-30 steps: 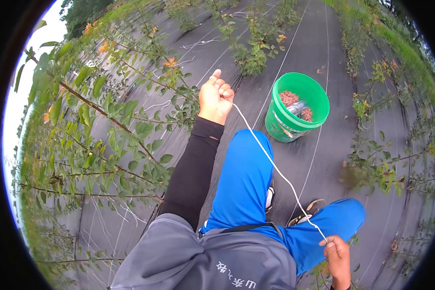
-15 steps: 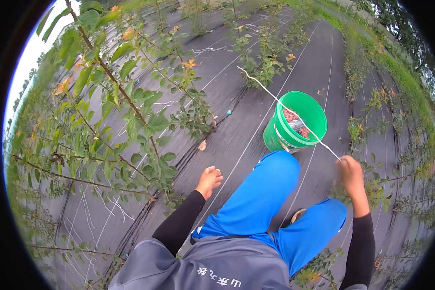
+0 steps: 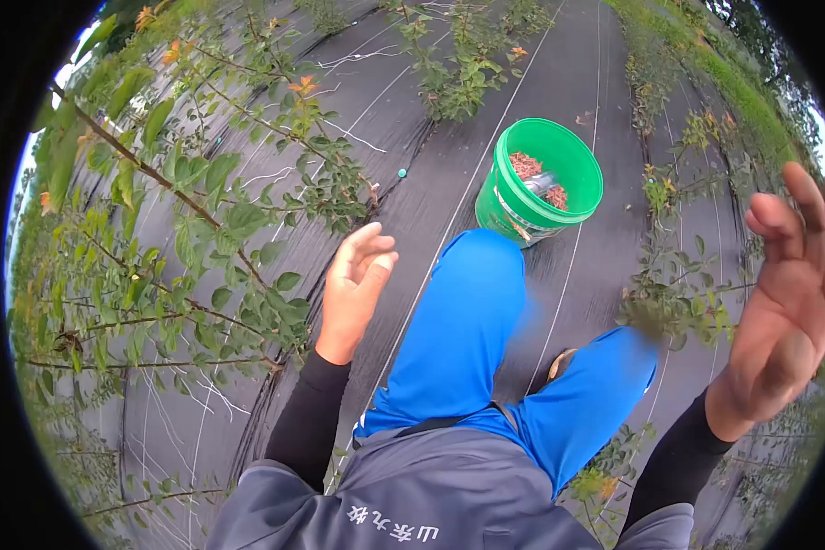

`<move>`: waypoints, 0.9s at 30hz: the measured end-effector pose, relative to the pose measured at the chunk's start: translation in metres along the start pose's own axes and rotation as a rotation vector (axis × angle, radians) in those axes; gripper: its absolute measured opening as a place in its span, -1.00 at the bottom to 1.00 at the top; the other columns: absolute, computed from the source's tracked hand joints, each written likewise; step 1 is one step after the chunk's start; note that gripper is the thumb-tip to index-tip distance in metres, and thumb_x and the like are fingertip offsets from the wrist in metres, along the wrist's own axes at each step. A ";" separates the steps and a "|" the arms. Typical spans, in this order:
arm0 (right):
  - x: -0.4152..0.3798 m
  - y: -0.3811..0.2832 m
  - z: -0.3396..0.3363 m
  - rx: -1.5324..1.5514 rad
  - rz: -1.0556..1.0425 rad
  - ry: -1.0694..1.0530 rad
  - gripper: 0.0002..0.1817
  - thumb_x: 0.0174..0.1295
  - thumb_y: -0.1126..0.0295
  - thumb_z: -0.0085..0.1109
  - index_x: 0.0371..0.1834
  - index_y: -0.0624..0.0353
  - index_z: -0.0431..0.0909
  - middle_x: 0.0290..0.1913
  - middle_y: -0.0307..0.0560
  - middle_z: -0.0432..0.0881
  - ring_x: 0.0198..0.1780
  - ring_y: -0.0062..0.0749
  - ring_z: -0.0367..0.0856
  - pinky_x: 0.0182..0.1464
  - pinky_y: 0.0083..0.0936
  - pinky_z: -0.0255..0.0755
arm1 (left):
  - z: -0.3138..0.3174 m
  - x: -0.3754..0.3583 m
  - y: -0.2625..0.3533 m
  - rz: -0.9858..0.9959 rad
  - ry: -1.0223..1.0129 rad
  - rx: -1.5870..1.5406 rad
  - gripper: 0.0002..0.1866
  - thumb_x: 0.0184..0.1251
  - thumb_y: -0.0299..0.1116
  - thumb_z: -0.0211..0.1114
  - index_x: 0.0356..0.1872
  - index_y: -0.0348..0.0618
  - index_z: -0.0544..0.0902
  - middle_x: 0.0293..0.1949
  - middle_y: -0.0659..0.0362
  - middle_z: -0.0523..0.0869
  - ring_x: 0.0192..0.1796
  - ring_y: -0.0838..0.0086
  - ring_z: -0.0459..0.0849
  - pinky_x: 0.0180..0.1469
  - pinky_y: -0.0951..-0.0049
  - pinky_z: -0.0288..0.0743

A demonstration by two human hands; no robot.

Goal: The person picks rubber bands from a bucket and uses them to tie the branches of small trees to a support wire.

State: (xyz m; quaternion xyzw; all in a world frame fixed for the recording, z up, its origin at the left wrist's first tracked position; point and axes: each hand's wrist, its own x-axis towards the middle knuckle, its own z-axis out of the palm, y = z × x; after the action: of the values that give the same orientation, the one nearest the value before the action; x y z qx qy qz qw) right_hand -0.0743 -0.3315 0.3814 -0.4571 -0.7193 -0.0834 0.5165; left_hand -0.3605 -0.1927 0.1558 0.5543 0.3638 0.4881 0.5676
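My left hand (image 3: 356, 291) is raised between the leafy plant and my bent knee, its fingers apart with nothing in them. At the right edge, close to the camera, my right hand (image 3: 786, 293) is up with its palm showing and its fingers spread, holding nothing. A green bucket (image 3: 573, 147) stands just beyond my knee, with reddish-brown bits (image 3: 525, 166) and a shiny grey object (image 3: 540, 183) inside. Left of my left hand, a long leafy branch (image 3: 170, 183) slants over the ground.
Black ground sheet (image 3: 403, 229) with white lines runs away from me. White strings (image 3: 362, 57) lie at the upper left and lower left. More leafy plants (image 3: 463, 78) stand ahead and at the right (image 3: 678, 293). A small teal disc (image 3: 401, 172) sits on the sheet.
The white string has left my right hand and now lies on the sheet beyond the branch, or is out of sight; I cannot tell. Both hands have risen, and my right hand has opened.
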 end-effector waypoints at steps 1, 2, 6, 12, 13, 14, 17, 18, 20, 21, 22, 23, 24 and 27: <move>-0.001 -0.014 -0.018 -0.070 -0.071 0.018 -0.13 0.15 -0.15 0.05 0.31 0.37 0.11 0.23 0.22 0.29 0.12 -0.25 0.45 0.15 -0.38 0.26 | 0.012 0.007 0.033 0.178 -0.056 -0.015 -0.46 0.28 -0.25 0.20 0.22 -0.25 0.29 0.03 0.06 0.51 -0.02 0.43 0.55 0.05 0.40 0.40; -0.001 -0.026 -0.034 -0.130 -0.129 0.035 -0.13 0.15 -0.14 0.05 0.31 0.37 0.11 0.23 0.22 0.29 0.12 -0.25 0.45 0.15 -0.38 0.27 | 0.026 0.012 0.065 0.376 -0.081 -0.004 -0.41 0.27 -0.18 0.22 0.23 -0.28 0.27 0.04 0.03 0.51 0.00 0.38 0.54 0.09 0.37 0.39; 0.005 -0.059 -0.072 -0.315 -0.246 0.100 -0.16 0.16 -0.12 0.05 0.29 0.37 0.13 0.21 0.21 0.30 0.11 -0.25 0.45 0.14 -0.38 0.28 | 0.064 0.027 0.159 1.141 -0.096 0.001 -0.19 0.22 0.14 0.14 0.31 -0.24 0.14 0.16 -0.13 0.40 0.07 0.20 0.51 0.19 0.16 0.33; 0.008 -0.080 -0.106 -0.532 -0.257 0.206 -0.20 0.17 -0.08 0.06 0.27 0.38 0.16 0.18 0.20 0.32 0.09 -0.25 0.45 0.13 -0.37 0.29 | 0.077 0.032 0.204 1.333 -0.141 0.040 -0.23 0.23 0.10 0.13 0.30 -0.24 0.17 0.15 -0.13 0.40 0.06 0.21 0.52 0.18 0.17 0.33; 0.009 -0.084 -0.108 -0.558 -0.248 0.214 -0.21 0.17 -0.07 0.06 0.26 0.38 0.16 0.18 0.20 0.33 0.09 -0.25 0.46 0.13 -0.37 0.29 | 0.078 0.034 0.209 1.318 -0.135 0.056 -0.24 0.24 0.09 0.13 0.29 -0.24 0.17 0.15 -0.13 0.40 0.05 0.21 0.52 0.18 0.17 0.33; 0.008 -0.090 -0.113 -0.606 -0.251 0.228 -0.22 0.18 -0.06 0.06 0.26 0.38 0.17 0.17 0.20 0.33 0.09 -0.25 0.46 0.13 -0.37 0.29 | 0.078 0.034 0.213 1.307 -0.121 0.088 -0.25 0.24 0.08 0.13 0.29 -0.24 0.18 0.15 -0.13 0.40 0.05 0.21 0.52 0.18 0.17 0.33; 0.005 -0.116 -0.108 -0.723 -0.268 0.290 -0.24 0.18 -0.05 0.06 0.24 0.38 0.18 0.16 0.19 0.34 0.08 -0.25 0.46 0.12 -0.37 0.30 | 0.090 0.047 0.236 1.335 -0.050 0.066 -0.27 0.25 0.06 0.12 0.28 -0.24 0.19 0.15 -0.13 0.40 0.05 0.22 0.52 0.18 0.17 0.33; 0.008 -0.119 -0.109 -0.753 -0.257 0.307 -0.24 0.18 -0.04 0.06 0.24 0.38 0.19 0.15 0.19 0.35 0.08 -0.25 0.46 0.12 -0.37 0.30 | 0.093 0.050 0.243 1.310 -0.039 0.060 -0.28 0.25 0.05 0.12 0.28 -0.24 0.20 0.15 -0.13 0.40 0.05 0.22 0.52 0.18 0.17 0.33; 0.014 -0.127 -0.113 -0.798 -0.217 0.353 -0.26 0.19 -0.03 0.06 0.23 0.39 0.20 0.14 0.19 0.35 0.08 -0.25 0.46 0.11 -0.37 0.31 | 0.100 0.054 0.261 1.302 -0.035 0.049 -0.29 0.25 0.04 0.11 0.27 -0.25 0.20 0.15 -0.13 0.40 0.04 0.22 0.52 0.18 0.17 0.33; 0.017 -0.131 -0.114 -0.818 -0.207 0.368 -0.27 0.19 -0.02 0.06 0.23 0.39 0.20 0.14 0.19 0.36 0.07 -0.25 0.46 0.11 -0.36 0.31 | 0.100 0.054 0.267 1.298 -0.033 0.038 -0.30 0.26 0.03 0.11 0.27 -0.25 0.21 0.15 -0.12 0.40 0.04 0.22 0.52 0.18 0.17 0.33; 0.019 -0.136 -0.113 -0.829 -0.199 0.385 -0.27 0.19 -0.01 0.06 0.22 0.39 0.21 0.13 0.18 0.36 0.07 -0.25 0.46 0.11 -0.36 0.31 | 0.100 0.054 0.271 1.294 -0.029 0.029 -0.31 0.26 0.03 0.11 0.27 -0.25 0.21 0.15 -0.12 0.40 0.04 0.22 0.52 0.17 0.18 0.33; 0.020 -0.139 -0.113 -0.838 -0.199 0.397 -0.28 0.19 -0.01 0.06 0.22 0.39 0.21 0.13 0.18 0.36 0.07 -0.25 0.46 0.11 -0.36 0.31 | 0.097 0.052 0.274 1.293 -0.026 0.025 -0.32 0.26 0.02 0.11 0.26 -0.25 0.22 0.15 -0.12 0.40 0.04 0.22 0.52 0.17 0.18 0.33; 0.019 -0.140 -0.111 -0.844 -0.206 0.408 -0.29 0.20 0.00 0.06 0.21 0.39 0.22 0.12 0.18 0.37 0.07 -0.25 0.46 0.10 -0.36 0.31 | 0.096 0.050 0.273 1.299 -0.021 0.021 -0.32 0.27 0.01 0.10 0.26 -0.25 0.22 0.15 -0.12 0.40 0.04 0.22 0.52 0.17 0.18 0.33; 0.008 -0.133 -0.104 -0.892 -0.251 0.410 -0.31 0.20 0.02 0.07 0.20 0.39 0.23 0.11 0.17 0.38 0.06 -0.24 0.46 0.10 -0.36 0.32 | 0.095 0.044 0.258 1.324 0.010 -0.025 -0.35 0.27 -0.01 0.10 0.25 -0.25 0.24 0.15 -0.12 0.40 0.03 0.23 0.52 0.17 0.18 0.33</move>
State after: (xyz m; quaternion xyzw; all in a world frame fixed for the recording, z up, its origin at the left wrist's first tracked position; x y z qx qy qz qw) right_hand -0.1041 -0.4637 0.4815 -0.5176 -0.5469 -0.5318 0.3875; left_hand -0.2972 -0.1999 0.4273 0.6519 -0.0565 0.7406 0.1524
